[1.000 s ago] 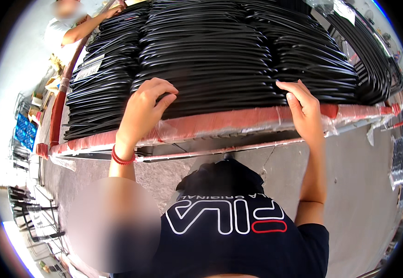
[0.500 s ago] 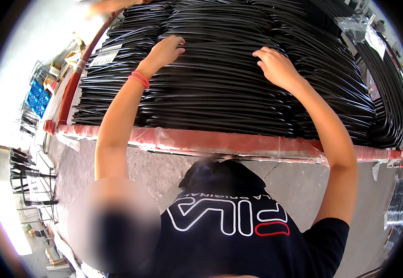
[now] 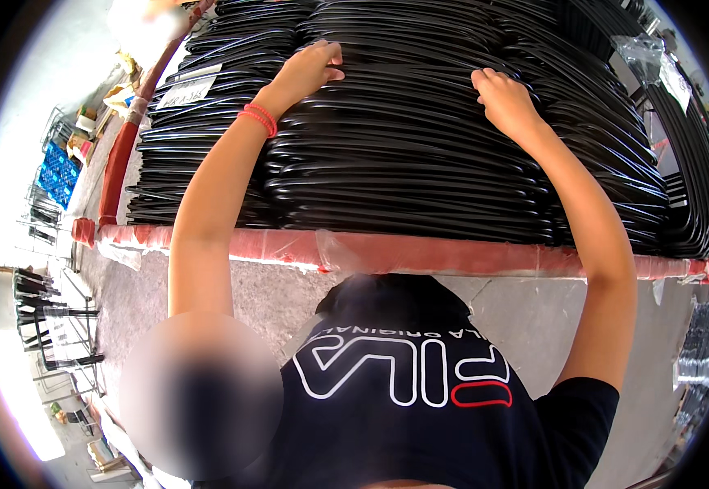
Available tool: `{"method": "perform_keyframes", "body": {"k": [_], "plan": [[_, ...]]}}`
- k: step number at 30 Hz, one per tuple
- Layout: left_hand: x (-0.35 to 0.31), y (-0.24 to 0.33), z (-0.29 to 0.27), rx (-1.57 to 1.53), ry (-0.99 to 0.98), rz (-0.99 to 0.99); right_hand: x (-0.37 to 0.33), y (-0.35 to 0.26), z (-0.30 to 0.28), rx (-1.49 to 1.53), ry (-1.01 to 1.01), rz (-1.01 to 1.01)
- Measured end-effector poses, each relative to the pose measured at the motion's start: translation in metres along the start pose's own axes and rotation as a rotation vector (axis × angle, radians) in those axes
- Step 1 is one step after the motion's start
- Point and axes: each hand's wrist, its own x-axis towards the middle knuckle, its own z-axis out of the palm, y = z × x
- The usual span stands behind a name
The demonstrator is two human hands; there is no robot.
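Black bent metal tubes (image 3: 407, 175) lie stacked in dense rows in front of me, their rounded bends facing left and right. Over the far left part of the middle stack, my left hand (image 3: 310, 72), a red beaded band on its wrist, is closed with its fingers curled at the tubes. My right hand (image 3: 508, 102) is closed at the right end of the same stack, at about the same depth. Both arms reach forward over the near rail. What lies inside the fingers is partly hidden, but both hands seem to grip tubes of this stack.
A red wrapped rail (image 3: 420, 251) runs across the near side, with a red side bar (image 3: 118, 175) at left. A paper label (image 3: 191, 88) lies on the left stack. Clear plastic (image 3: 640, 57) hangs at far right. A blue crate (image 3: 59, 175) stands beyond, left.
Both hands have moved slightly farther away and to the right, their fingers curled more tightly. The middle stack of tubes has shifted a little to the right.
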Motion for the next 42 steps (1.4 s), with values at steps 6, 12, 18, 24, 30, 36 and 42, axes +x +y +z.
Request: {"method": "perform_keyframes", "body": {"k": [6, 12, 18, 24, 30, 36, 42], "plan": [[0.011, -0.019, 0.001, -0.036, -0.144, 0.087, -0.002, 0.004, -0.001, 0.053, 0.021, -0.067], [0.026, -0.033, -0.016, -0.191, -0.38, 0.114, -0.002, -0.003, 0.001, -0.075, 0.127, -0.072], [0.041, -0.039, -0.053, -0.403, -0.6, 0.158, -0.002, -0.003, -0.02, -0.03, 0.191, -0.01], [0.04, -0.032, -0.08, -0.364, -0.555, 0.07, 0.001, 0.003, -0.046, 0.116, 0.132, 0.102], [0.033, -0.007, -0.112, -0.719, -0.421, 0.001, 0.003, 0.008, -0.074, 0.292, 0.169, 0.194], [0.015, -0.049, -0.087, -1.037, -0.225, -0.077, 0.009, 0.003, -0.09, 0.498, 0.146, 0.227], [0.002, -0.063, -0.078, -1.172, -0.165, -0.073, 0.01, 0.009, -0.086, 0.534, 0.103, 0.28]]}}
